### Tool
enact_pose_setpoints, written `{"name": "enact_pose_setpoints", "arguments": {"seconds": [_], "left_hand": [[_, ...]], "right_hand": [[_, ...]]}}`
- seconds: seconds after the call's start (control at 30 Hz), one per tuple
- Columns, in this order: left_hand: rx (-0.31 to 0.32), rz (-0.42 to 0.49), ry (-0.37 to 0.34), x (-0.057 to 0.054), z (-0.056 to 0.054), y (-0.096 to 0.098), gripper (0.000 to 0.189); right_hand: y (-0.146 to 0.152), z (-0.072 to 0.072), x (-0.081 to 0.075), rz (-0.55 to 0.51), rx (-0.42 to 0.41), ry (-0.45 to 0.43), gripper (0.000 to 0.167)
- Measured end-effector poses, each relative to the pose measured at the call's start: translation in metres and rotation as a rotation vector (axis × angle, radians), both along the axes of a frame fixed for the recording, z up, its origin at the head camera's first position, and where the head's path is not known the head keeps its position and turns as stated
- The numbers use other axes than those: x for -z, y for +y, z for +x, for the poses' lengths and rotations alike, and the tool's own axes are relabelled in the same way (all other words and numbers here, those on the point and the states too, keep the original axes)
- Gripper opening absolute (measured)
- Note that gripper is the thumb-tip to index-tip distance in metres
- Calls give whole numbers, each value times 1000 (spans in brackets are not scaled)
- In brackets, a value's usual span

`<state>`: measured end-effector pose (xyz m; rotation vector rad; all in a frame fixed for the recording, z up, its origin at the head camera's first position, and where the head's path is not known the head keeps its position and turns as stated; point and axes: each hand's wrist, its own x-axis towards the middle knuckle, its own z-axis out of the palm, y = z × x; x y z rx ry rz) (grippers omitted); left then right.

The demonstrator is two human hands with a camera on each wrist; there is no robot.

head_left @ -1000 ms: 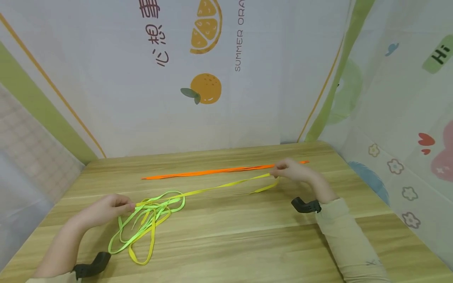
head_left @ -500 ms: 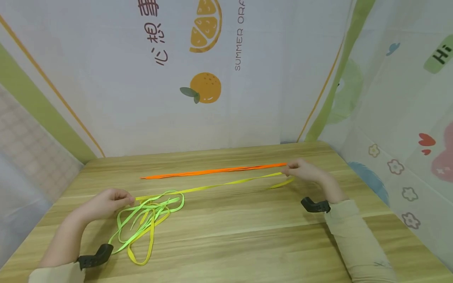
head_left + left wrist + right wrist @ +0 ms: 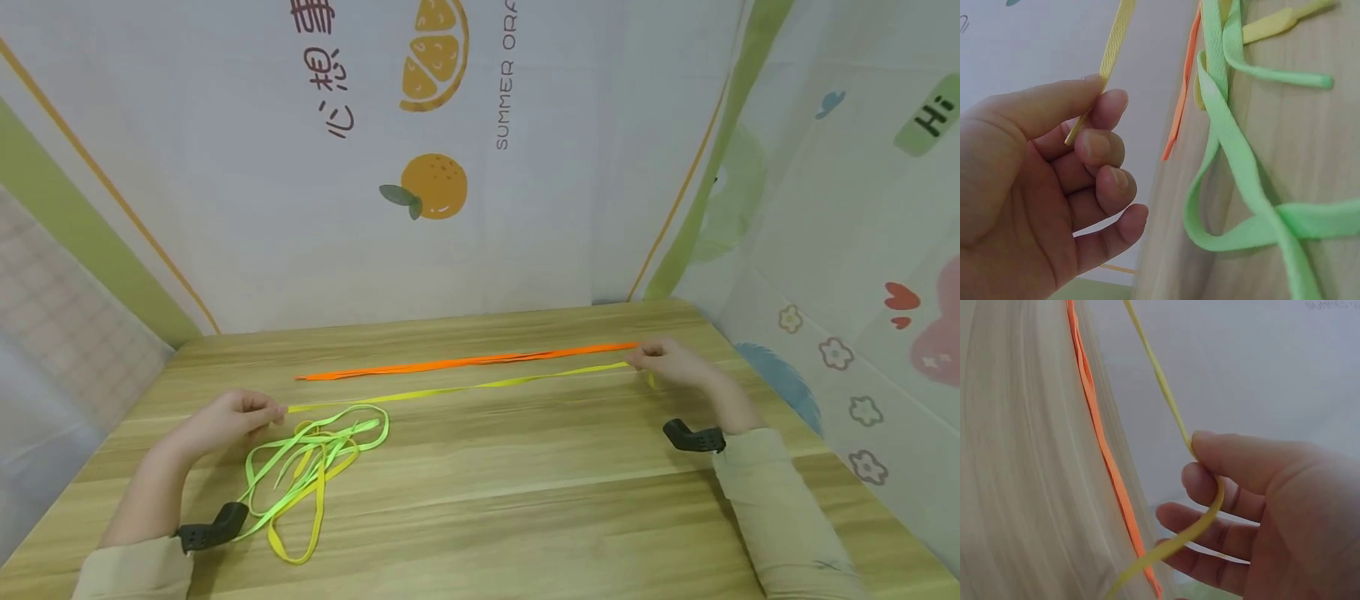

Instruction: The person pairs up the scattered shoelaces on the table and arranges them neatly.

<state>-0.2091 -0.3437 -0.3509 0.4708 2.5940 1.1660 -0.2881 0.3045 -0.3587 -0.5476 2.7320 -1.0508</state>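
Observation:
A flat yellow shoelace (image 3: 465, 387) stretches nearly straight between both hands, above the wooden table. Its tipped end is pinched between thumb and index finger of my left hand (image 3: 1054, 169), with a short bit poking out below. My right hand (image 3: 671, 362) pinches the same lace farther along; in the right wrist view a loose tail of the yellow lace (image 3: 1185, 534) curves down past the fingers. Beside the left hand lies a loose heap of light green shoelace (image 3: 378, 417) tangled with another yellow lace (image 3: 318, 508). Behind the stretched lace, an orange shoelace (image 3: 450, 362) lies straight.
The wood-grain table (image 3: 525, 500) carries the laces. A white printed cloth (image 3: 300, 208) hangs along its back edge, and another patterned cloth (image 3: 847, 275) stands at the right. Black wrist-worn devices (image 3: 693, 437) sit on both forearms.
My right hand has slid right along the yellow lace, leaving a shorter loose tail and a longer stretch between the hands. My left hand has risen slightly, off the green heap.

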Motion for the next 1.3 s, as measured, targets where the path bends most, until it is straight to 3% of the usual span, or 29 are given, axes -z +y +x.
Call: {"name": "enact_pose_setpoints", "arguments": {"seconds": [0.27,0.5,0.6,0.77,0.9,1.03,1.3], "left_hand": [[-69,-36,14,6,-4,-9,39],[29,10,-26,12,-10,-14,37],[34,35,-49,13,-14,-14,34],[6,36,-77,14,-22,-12,30],[-20,5,-48,12,-27,-10,28],[-49,-40,-24,12,-31,-8,28],[-93,-90,1,20,-35,-8,28]], "right_hand": [[15,0,6,-22,30,31,33],[27,-4,14,21,80,38,33],[31,-6,17,38,105,49,33],[37,-11,24,12,157,10,39],[40,-15,27,-48,207,-35,39],[41,-17,29,-44,231,-22,36],[45,-19,35,-158,287,-109,36]]}}
